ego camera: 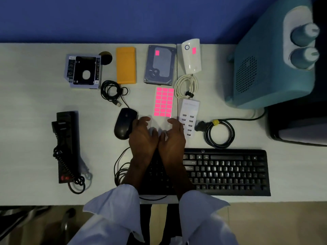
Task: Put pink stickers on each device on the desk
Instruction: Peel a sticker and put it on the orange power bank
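Left hand [141, 137], right hand [174, 137], grip unclear, at bare end of 3-column pink sticker sheet [163, 102]

Blue wall [123, 18] behind a pale grey table [26, 103]. Tan tile floor [274, 223] below. Teal machine [265, 59] on the right. Dim light.

Glossy white plastic scanner [191, 55], matt black plastic mouse [123, 122], smooth pale desk [35, 96].

Cannot see the sticker sheet's [163, 101] near end beneath left grip [141, 137] and right grip [173, 137]. Cannot read the USB hub's [189, 112] print. Lose the blue machine [265, 59] past the right edge.
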The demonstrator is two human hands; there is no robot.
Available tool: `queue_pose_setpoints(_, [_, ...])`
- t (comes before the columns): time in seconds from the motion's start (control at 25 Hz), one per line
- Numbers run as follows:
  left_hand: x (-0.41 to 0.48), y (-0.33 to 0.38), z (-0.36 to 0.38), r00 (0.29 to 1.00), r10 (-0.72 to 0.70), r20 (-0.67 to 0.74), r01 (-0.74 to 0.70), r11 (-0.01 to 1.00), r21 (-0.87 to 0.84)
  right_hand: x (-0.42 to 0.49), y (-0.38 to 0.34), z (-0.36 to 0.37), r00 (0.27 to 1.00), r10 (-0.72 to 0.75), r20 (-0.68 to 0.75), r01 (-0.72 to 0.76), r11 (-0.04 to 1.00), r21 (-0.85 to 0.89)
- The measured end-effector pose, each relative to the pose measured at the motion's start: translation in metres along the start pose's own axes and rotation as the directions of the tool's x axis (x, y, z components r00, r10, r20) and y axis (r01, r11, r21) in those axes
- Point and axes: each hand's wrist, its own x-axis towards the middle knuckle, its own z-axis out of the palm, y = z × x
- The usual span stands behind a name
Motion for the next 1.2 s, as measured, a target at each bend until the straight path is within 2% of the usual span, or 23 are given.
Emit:
queue_pose_setpoints(0.24, [0.008, 0.003, 0.003, 0.978, -0.204, 0.035, 0.206, 0.96, -0.189, -0.005, -0.001, -0.001, 0.999, -0.042, -0.005, 0.042, 0.998, -0.04])
queue_pose_setpoints(0.36, [0.024, 0.005, 0.006, 0.982, -0.184, 0.034, 0.186, 0.978, -0.098, -0.006, 0.001, -0.001, 0.998, -0.051, 0.021, 0.052, 0.998, -0.036])
queue_pose_setpoints(0.52, [0.044, 0.009, 0.011, 0.966, -0.212, 0.147, 0.235, 0.958, -0.162, -0.006, 0.003, 0.002, 1.0, -0.021, 0.018, 0.021, 0.999, -0.043])
queue_pose_setpoints(0.6, [0.043, 0.008, 0.01, 0.973, -0.192, 0.125, 0.209, 0.967, -0.145, -0.006, 0.004, 0.002, 0.999, -0.01, 0.037, 0.012, 0.999, -0.046])
queue_pose_setpoints(0.76, [0.02, 0.003, 0.004, 0.995, -0.022, 0.095, 0.026, 0.999, -0.044, -0.004, -0.002, 0.005, 1.0, 0.004, 0.0, -0.004, 1.0, -0.007])
queue_pose_setpoints(0.88, [0.015, 0.005, -0.001, 0.995, -0.02, 0.094, 0.024, 0.999, -0.043, -0.005, -0.008, 0.009, 1.0, -0.005, -0.03, 0.005, 1.0, -0.014])
queue_pose_setpoints(1.08, [0.021, 0.007, -0.003, 0.991, 0.022, 0.134, -0.026, 0.999, 0.024, 0.004, -0.016, 0.007, 0.988, 0.141, -0.069, -0.131, 0.982, 0.135])
queue_pose_setpoints(1.2, [0.022, 0.005, -0.001, 0.992, 0.027, 0.125, -0.033, 0.999, 0.04, 0.012, -0.022, 0.007, 0.98, 0.187, -0.067, -0.175, 0.972, 0.156])
